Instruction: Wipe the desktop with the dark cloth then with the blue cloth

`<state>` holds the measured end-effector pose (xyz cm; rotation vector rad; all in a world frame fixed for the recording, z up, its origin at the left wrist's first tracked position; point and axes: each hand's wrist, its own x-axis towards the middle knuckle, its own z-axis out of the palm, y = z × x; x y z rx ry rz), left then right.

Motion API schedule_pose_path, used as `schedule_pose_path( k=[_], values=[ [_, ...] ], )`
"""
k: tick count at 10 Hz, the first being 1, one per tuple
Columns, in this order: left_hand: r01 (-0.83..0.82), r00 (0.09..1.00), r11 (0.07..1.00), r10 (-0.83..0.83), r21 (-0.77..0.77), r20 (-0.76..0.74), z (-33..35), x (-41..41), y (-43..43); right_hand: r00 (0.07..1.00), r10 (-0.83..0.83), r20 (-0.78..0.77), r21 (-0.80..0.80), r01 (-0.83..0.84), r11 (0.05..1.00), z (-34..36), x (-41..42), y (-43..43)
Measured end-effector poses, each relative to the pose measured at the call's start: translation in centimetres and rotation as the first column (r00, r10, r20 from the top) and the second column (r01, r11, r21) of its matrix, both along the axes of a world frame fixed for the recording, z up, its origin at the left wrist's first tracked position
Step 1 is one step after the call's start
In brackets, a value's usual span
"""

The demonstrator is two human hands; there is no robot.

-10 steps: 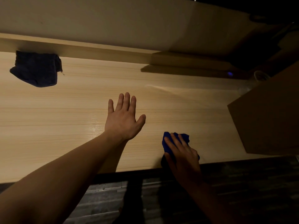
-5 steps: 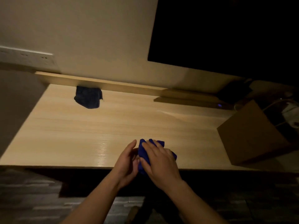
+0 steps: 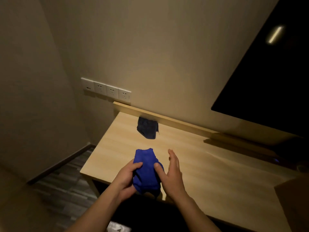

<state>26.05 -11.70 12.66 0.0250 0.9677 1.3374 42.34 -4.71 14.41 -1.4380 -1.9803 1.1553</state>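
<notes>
The blue cloth [image 3: 147,171] is lifted above the front edge of the light wooden desktop [image 3: 209,164]. My left hand [image 3: 127,178] grips its left side, thumb on top. My right hand [image 3: 172,173] touches the cloth's right side with the thumb, its fingers stretched out and apart. The dark cloth [image 3: 148,128] lies crumpled at the back left of the desktop, against the raised wooden back ledge [image 3: 175,121].
A row of white wall sockets [image 3: 107,89] sits above the desk's left end. A dark screen [image 3: 267,72] hangs on the wall at the right. A brown paper bag [image 3: 296,203] stands at the desk's right end. The side wall closes the left.
My left hand left the desktop and took hold of the blue cloth. Both hands raised the cloth off the desk. The view pulled back and tilted up.
</notes>
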Motion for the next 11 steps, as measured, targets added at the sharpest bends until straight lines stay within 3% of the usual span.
schedule_pose_path(
  k=[1, 2, 4, 5, 6, 7, 8, 9, 10, 11],
  values=[
    [-0.022, 0.999, 1.000, 0.021, -0.018, -0.044, -1.0, -5.1, 0.9, 0.959, -0.202, -0.197, -0.561, 0.059, 0.826, -2.1, -5.4, 1.2],
    [0.000, 0.993, 0.999, -0.005, -0.047, -0.119, -2.5, -10.4, 2.9, 0.849, -0.343, -0.401, -0.723, -0.063, 0.688, -2.9, -10.5, 2.3],
    [0.153, 0.869, 0.984, -0.179, -0.094, -0.461, -3.7, -20.9, 10.0, 0.865, -0.399, -0.303, -0.599, 0.153, 0.786, -4.4, -20.5, 8.3],
    [0.174, 0.800, 0.982, -0.187, -0.077, -0.571, -3.9, -25.4, 15.9, 0.869, -0.397, -0.295, -0.498, 0.215, 0.840, -4.8, -25.3, 13.5],
    [0.184, 0.667, 0.978, -0.201, -0.102, -0.718, -4.8, -29.3, 21.4, 0.912, -0.371, -0.174, -0.387, 0.283, 0.878, -5.8, -28.4, 19.3],
    [0.213, 0.312, 0.915, -0.396, -0.342, -0.864, -7.5, -32.1, 23.8, 0.945, -0.229, 0.232, -0.168, 0.271, 0.948, -8.6, -29.3, 22.3],
    [0.298, -0.029, 0.852, -0.443, -0.431, -0.896, -10.4, -33.0, 23.5, 0.879, -0.136, 0.457, 0.026, 0.140, 0.990, -10.9, -29.3, 22.7],
    [0.374, -0.288, 0.779, -0.418, -0.503, -0.862, -12.5, -33.0, 23.3, 0.822, -0.054, 0.567, 0.085, 0.008, 0.996, -12.6, -29.2, 22.5],
    [0.356, -0.430, 0.773, -0.364, -0.526, -0.826, -12.6, -32.4, 23.4, 0.782, -0.049, 0.622, 0.118, -0.032, 0.993, -12.2, -29.0, 21.7],
    [0.333, -0.516, 0.789, -0.306, -0.517, -0.800, -12.2, -31.9, 23.2, 0.749, -0.057, 0.660, 0.174, -0.079, 0.982, -11.5, -28.2, 21.3]
  ],
)
